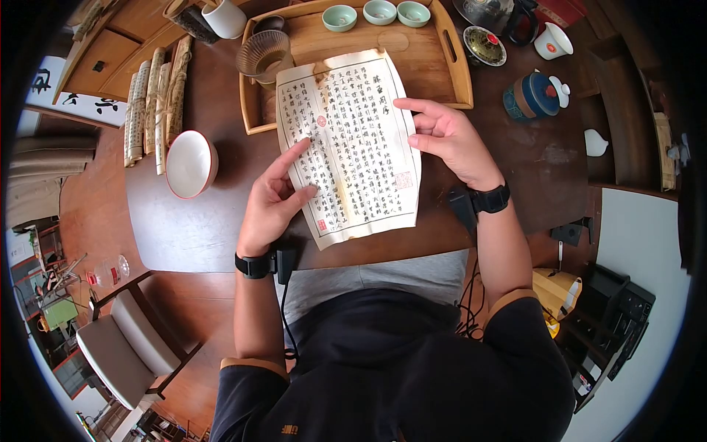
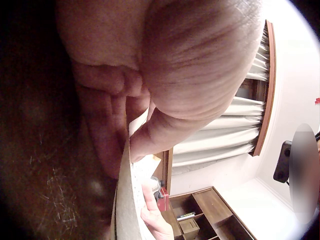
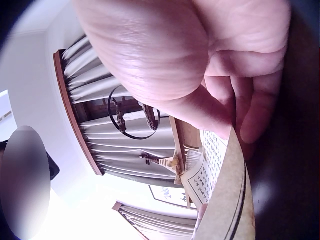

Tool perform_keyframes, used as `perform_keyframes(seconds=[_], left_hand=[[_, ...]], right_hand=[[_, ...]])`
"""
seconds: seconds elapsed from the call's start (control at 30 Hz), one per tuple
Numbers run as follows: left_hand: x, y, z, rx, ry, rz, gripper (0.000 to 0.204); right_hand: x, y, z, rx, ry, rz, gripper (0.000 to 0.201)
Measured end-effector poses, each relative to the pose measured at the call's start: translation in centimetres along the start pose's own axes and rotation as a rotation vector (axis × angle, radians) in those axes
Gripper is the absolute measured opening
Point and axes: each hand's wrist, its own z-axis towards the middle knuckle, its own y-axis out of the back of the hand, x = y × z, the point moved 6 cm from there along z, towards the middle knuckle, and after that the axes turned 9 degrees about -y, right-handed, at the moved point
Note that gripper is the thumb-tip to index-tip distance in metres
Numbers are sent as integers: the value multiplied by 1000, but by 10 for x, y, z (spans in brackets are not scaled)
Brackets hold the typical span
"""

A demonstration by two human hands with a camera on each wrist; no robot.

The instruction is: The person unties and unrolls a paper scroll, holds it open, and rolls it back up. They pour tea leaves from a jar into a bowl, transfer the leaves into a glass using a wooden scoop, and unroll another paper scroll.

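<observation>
A sheet of aged cream paper (image 1: 353, 162) covered in columns of handwritten Chinese characters, with red seal stamps, is held up over the table's front part. My left hand (image 1: 271, 202) pinches its left edge, the thumb lying on the written face. At the right edge, my right hand (image 1: 449, 140) pinches the sheet between thumb and fingers. In the left wrist view the paper (image 2: 131, 200) shows almost edge-on, between thumb and fingers. The right wrist view shows the paper's (image 3: 232, 190) edge under the thumb, its surface bowed.
Behind the paper stands a wooden tray (image 1: 324, 55) with several pale green cups and a ribbed glass bowl (image 1: 264, 55). A white bowl (image 1: 191, 164) and rolled scrolls (image 1: 156, 103) lie to the left. A blue lidded jar (image 1: 532, 96) stands to the right, near a white cup (image 1: 554, 41).
</observation>
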Motion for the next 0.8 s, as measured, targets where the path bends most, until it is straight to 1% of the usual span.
perform_keyframes(seconds=[0.17, 0.27, 0.33, 0.8], left_hand=[[1, 0, 0, 7, -3, -10, 71], [-1, 0, 0, 4, -33, 7, 69], [0, 0, 0, 1, -5, -22, 70], [0, -1, 0, 5, -10, -15, 70]], right_hand=[[0, -1, 0, 8, 2, 11, 52], [1, -1, 0, 2, -2, 12, 52], [0, 0, 0, -1, 1, 17, 52], [-1, 0, 0, -11, 3, 24, 52]])
